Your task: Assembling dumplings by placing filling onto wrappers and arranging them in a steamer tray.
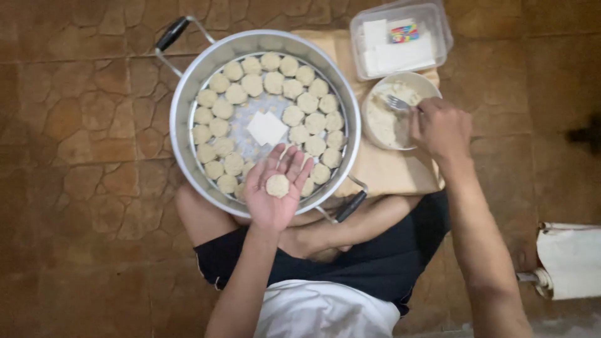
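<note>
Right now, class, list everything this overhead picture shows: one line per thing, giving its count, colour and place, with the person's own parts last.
Steamer pot: one, silver with two black-gripped handles, on the floor at centre.
Dough pieces: some dozens, pale beige, ringed on the pot's perforated tray.
Paper square: one, white, middle of the tray.
Bowl: one, cream, right of the pot, holding pale filling.
Fork: one, metal, in the bowl.
Plastic box: one, clear, beyond the bowl, white sheets inside.
Board: one, tan, under bowl and pot.
Paper roll: one, white, right edge.
Floor: brown stone tiles.
Left hand: palm up over the pot's near rim, cradling one dough piece.
Right hand: at the bowl, holding the fork.
</note>
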